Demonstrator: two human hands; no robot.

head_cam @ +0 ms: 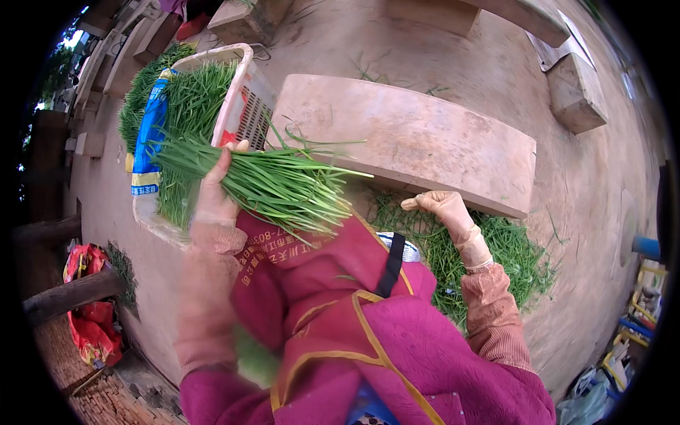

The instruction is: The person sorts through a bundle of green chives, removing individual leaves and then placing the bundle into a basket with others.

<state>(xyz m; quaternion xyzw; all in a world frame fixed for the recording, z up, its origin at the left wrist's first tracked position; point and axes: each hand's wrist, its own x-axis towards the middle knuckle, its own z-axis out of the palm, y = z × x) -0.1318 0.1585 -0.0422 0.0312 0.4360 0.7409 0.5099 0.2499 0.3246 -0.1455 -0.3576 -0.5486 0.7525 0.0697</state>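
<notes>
My left hand (219, 186) is closed round a bunch of long green leafy stalks, perhaps Chinese chives (287, 186), whose pale ends point right over my apron (319, 255). Just beyond that hand stands a white plastic crate (247, 69) filled with the same greens, a blue printed bag (149, 138) over its side. My right hand (438, 207), in a thin cream glove, is bent with its fingers drawn together near the front edge of a stone bench (414, 133); no stalk shows in it. Under and beside it lies a heap of loose greens (494, 255) on the ground.
More stone blocks stand on the paved ground, one at the upper right (576, 95) and one at the top left (241, 21). At the left, a wooden log (74, 295) lies near a red bag (98, 334). Plastic bags (587, 398) are at the lower right.
</notes>
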